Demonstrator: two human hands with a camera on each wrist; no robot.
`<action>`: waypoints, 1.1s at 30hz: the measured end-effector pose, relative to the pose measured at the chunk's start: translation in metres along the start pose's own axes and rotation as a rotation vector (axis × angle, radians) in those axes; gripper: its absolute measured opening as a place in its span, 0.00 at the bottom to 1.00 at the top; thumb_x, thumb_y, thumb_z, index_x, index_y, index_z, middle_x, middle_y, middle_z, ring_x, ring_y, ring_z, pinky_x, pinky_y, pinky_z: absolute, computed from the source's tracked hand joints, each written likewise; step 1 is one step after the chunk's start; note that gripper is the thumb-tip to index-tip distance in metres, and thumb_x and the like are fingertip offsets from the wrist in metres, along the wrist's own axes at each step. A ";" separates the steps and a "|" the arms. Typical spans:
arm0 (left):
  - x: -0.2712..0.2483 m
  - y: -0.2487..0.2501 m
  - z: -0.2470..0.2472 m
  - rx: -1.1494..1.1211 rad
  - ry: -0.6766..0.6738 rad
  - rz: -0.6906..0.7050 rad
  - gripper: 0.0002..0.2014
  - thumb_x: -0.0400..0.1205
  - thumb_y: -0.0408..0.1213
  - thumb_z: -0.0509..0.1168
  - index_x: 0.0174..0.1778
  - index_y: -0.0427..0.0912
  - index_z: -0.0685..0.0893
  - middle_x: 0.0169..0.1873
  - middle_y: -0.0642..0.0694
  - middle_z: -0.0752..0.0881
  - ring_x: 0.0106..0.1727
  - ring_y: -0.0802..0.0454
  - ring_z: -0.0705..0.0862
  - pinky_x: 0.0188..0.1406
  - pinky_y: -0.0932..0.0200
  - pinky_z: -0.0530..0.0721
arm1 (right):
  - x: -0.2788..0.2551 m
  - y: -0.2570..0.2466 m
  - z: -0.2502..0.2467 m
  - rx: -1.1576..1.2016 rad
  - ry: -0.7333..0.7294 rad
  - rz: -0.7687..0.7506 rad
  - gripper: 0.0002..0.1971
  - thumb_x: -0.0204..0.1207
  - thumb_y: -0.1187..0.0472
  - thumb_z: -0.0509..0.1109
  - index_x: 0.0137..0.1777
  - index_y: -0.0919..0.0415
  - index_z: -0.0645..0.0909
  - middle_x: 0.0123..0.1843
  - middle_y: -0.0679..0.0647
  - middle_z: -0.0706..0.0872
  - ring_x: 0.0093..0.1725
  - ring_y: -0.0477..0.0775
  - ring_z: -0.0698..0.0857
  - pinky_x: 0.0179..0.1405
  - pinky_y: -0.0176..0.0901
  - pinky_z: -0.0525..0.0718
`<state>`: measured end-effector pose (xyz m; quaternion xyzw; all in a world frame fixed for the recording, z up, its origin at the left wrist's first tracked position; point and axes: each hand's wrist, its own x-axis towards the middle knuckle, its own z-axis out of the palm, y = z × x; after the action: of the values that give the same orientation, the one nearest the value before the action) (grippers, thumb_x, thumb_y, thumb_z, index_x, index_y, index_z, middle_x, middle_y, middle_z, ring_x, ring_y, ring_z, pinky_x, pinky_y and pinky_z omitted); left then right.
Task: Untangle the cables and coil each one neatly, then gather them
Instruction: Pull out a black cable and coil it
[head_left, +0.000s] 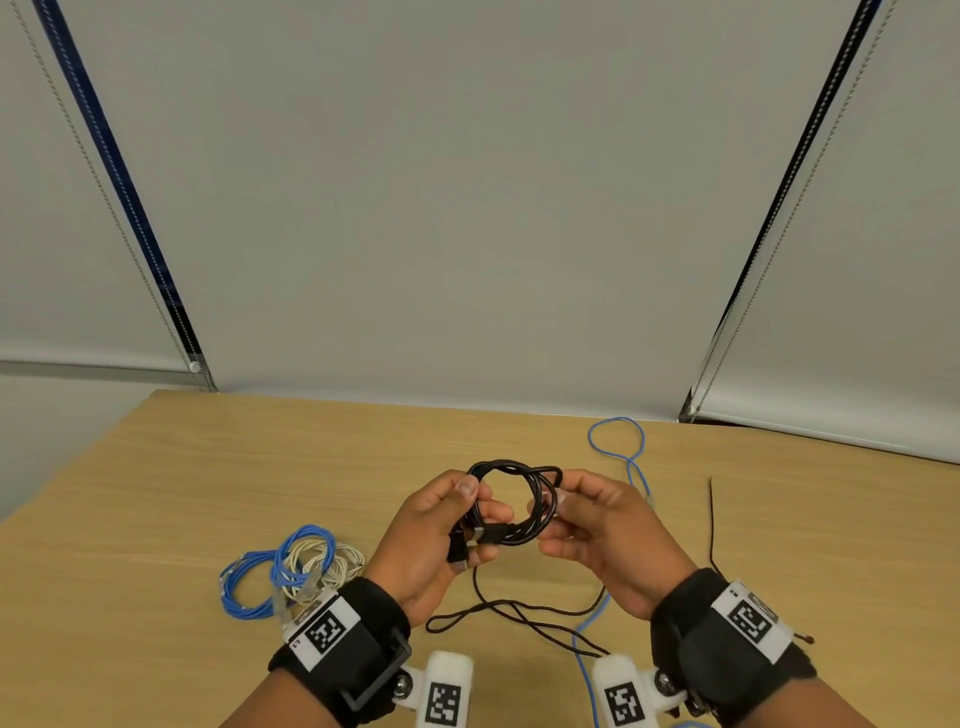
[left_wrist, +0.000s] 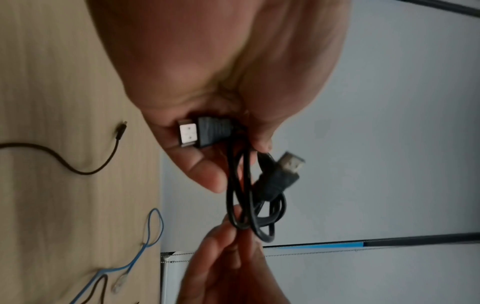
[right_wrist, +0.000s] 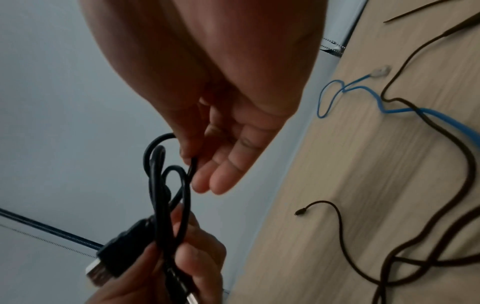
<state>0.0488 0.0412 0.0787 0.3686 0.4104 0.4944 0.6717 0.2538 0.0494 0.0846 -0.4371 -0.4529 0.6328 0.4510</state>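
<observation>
table (head_left: 208, 493): pale wood-grain top, matt and smooth, filling the lower half of the head view.
black cable (head_left: 519, 499): smooth sheath with a slight gloss, coiled at centre frame.
connector (left_wrist: 187, 132): bright bare-metal tip on a ribbed black plastic body, matt.
blue cable (head_left: 615, 441): smooth plastic jacket, right of centre.
clear plug (right_wrist: 380, 72): translucent plastic, upper right of the right wrist view.
cream cable (head_left: 322, 561): smooth off-white jacket, lower left.
thin black cord (right_wrist: 428, 127): dull dark finish.
blinds (head_left: 467, 208): plain grey sheet, matt; beaded chains look metallic.
wrist straps (head_left: 374, 613): black cloth, fuzzy.
</observation>
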 end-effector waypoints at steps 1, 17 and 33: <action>0.000 0.000 0.001 -0.003 0.009 0.017 0.11 0.89 0.40 0.61 0.46 0.41 0.87 0.44 0.37 0.92 0.40 0.49 0.90 0.34 0.56 0.88 | -0.002 0.002 0.000 -0.007 -0.030 0.028 0.12 0.86 0.67 0.65 0.54 0.57 0.91 0.49 0.59 0.93 0.40 0.52 0.89 0.44 0.47 0.91; 0.005 -0.013 0.000 0.283 -0.163 0.149 0.15 0.81 0.49 0.71 0.61 0.48 0.88 0.46 0.39 0.94 0.51 0.44 0.93 0.50 0.51 0.90 | -0.001 -0.005 0.005 -0.485 -0.019 -0.032 0.09 0.87 0.58 0.63 0.60 0.47 0.84 0.39 0.49 0.89 0.37 0.46 0.88 0.39 0.41 0.87; 0.005 -0.007 0.007 0.675 -0.087 0.163 0.20 0.89 0.30 0.57 0.69 0.59 0.81 0.36 0.50 0.86 0.41 0.52 0.92 0.47 0.43 0.90 | -0.008 -0.013 0.009 -0.557 -0.280 0.249 0.26 0.80 0.69 0.63 0.75 0.47 0.68 0.54 0.60 0.86 0.36 0.55 0.90 0.33 0.45 0.90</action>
<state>0.0583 0.0435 0.0738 0.6222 0.4910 0.3665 0.4872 0.2492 0.0425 0.1001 -0.5044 -0.6093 0.5886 0.1670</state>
